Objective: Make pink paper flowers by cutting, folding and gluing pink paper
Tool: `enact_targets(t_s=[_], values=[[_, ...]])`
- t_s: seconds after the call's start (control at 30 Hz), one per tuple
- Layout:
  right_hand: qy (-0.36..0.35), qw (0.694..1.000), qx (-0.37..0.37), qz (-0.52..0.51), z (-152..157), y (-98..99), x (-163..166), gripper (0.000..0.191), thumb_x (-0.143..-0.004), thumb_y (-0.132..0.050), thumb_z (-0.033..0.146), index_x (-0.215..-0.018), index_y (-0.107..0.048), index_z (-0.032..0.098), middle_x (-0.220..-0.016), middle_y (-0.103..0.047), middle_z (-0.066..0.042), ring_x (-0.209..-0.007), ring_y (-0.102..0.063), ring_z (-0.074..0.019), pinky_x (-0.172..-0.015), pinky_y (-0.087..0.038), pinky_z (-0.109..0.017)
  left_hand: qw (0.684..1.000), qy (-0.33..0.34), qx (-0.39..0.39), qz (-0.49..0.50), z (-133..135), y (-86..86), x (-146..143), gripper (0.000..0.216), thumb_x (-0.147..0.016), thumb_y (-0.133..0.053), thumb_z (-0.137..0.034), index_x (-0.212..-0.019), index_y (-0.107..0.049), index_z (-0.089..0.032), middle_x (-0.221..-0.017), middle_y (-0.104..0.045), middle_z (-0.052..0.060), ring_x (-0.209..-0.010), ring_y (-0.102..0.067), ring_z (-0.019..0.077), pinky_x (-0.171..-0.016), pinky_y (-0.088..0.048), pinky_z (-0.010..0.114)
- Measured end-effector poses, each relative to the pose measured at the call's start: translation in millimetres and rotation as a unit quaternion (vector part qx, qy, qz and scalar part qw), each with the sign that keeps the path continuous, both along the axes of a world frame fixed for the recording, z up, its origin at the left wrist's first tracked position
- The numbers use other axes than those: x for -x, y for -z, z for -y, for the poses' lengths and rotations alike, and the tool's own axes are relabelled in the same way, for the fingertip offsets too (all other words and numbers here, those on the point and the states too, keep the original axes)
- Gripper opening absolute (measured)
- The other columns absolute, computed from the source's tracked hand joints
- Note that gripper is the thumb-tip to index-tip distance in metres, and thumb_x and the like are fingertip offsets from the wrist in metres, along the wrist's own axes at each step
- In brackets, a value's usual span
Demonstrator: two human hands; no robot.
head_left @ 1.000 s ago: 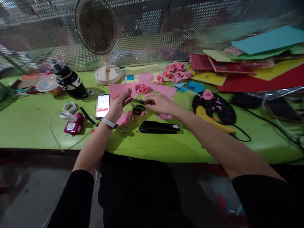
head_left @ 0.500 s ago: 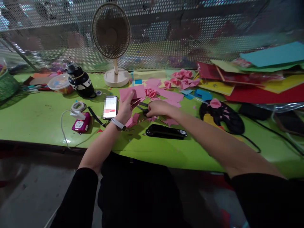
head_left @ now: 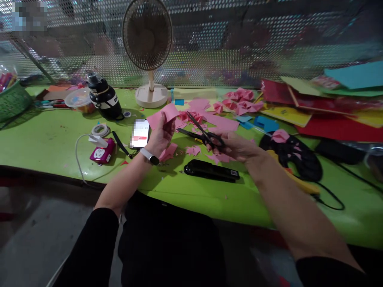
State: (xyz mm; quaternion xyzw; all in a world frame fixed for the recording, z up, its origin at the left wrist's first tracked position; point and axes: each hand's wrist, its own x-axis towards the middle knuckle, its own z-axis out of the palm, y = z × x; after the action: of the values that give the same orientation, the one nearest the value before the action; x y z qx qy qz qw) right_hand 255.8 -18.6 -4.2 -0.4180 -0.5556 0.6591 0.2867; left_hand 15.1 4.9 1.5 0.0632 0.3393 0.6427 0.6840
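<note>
Gripping pink paper (head_left: pixel 165 113) in your left hand (head_left: pixel 161 134), you hold open scissors (head_left: pixel 202 133) in your right hand (head_left: pixel 237 147); this sheet looks uncut, finished folded pink pieces (head_left: pixel 241 99) lie beyond.

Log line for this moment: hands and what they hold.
left hand: holds pink paper | right hand: holds black scissors, blades open | stapler: on green table

Scissors (head_left: pixel 199 128): handle loops covered by right hand (head_left: pixel 239 146); only blades visible.
Paper (head_left: pixel 164 113): lower edge hidden in left hand (head_left: pixel 160 135).
Phone (head_left: pixel 139 133): screen blurred, content unreadable.
Fan (head_left: pixel 147 34): top of cage cut by upper edge.
Basket (head_left: pixel 12 101): cut by left edge.
Card stack (head_left: pixel 353 75): runs off right edge.
Stapler (head_left: pixel 211 170): label too small to read.
Scene behind mesh (head_left: pixel 239 40): blurred, unidentifiable.
</note>
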Motion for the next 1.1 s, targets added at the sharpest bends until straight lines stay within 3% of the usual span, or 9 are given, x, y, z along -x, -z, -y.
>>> enact_targets(t_s=[0.2,0.47,0.73,0.97,1.1], values=[[-0.09,0.994,0.016,-0.064,5,4.4,6,0.066,-0.058,-0.08,0.074,-0.089,-0.062,0.019,-0.07,-0.063,-0.001,-0.052,-0.049,-0.0101,-0.042,-0.036,-0.022,1.0,0.007,-0.01,0.014,5,-1.3,-6,0.024,-0.092,-0.067,-0.03,-0.112,-0.072,-0.017,-0.111,-0.075,0.006,-0.101,-0.073,0.0122,-0.088,-0.056,0.018],[-0.07,0.993,0.04,-0.089,15,-4.0,13,0.06,-0.063,-0.078,0.072,-0.089,-0.061,0.02,-0.072,-0.06,-0.001,-0.062,-0.05,-0.0125,-0.053,-0.038,-0.026,0.999,0.017,-0.026,-0.017,14,-5.3,-13,0.031,-0.092,-0.067,-0.033,-0.122,-0.069,-0.021,-0.122,-0.072,0.007,-0.115,-0.069,0.0201,-0.094,-0.059,0.027],[-0.087,0.994,0.044,-0.054,15,-1.1,12,0.069,-0.058,-0.076,0.078,-0.091,-0.059,0.02,-0.07,-0.06,-0.001,-0.052,-0.041,-0.0099,-0.042,-0.023,-0.025,0.999,0.029,-0.032,-0.033,15,-6.5,-13,0.024,-0.095,-0.062,-0.035,-0.111,-0.07,-0.018,-0.127,-0.069,0.007,-0.117,-0.067,0.0175,-0.095,-0.056,0.024],[-0.054,0.995,0.039,-0.068,18,-4.3,16,0.067,-0.058,-0.079,0.075,-0.09,-0.054,0.021,-0.077,-0.059,-0.001,-0.061,-0.05,-0.0125,-0.051,-0.036,-0.026,0.999,0.043,-0.022,-0.024,19,-7.0,-16,0.023,-0.094,-0.065,-0.033,-0.109,-0.072,-0.017,-0.114,-0.074,0.007,-0.112,-0.07,0.0176,-0.096,-0.055,0.025],[-0.056,0.996,0.026,-0.065,15,-2.2,16,0.068,-0.058,-0.076,0.077,-0.091,-0.055,0.021,-0.075,-0.059,-0.002,-0.061,-0.048,-0.0132,-0.051,-0.037,-0.027,0.999,0.039,-0.02,-0.012,19,-6.6,-17,0.025,-0.093,-0.066,-0.032,-0.113,-0.071,-0.018,-0.11,-0.075,0.006,-0.108,-0.071,0.0164,-0.094,-0.056,0.024]])
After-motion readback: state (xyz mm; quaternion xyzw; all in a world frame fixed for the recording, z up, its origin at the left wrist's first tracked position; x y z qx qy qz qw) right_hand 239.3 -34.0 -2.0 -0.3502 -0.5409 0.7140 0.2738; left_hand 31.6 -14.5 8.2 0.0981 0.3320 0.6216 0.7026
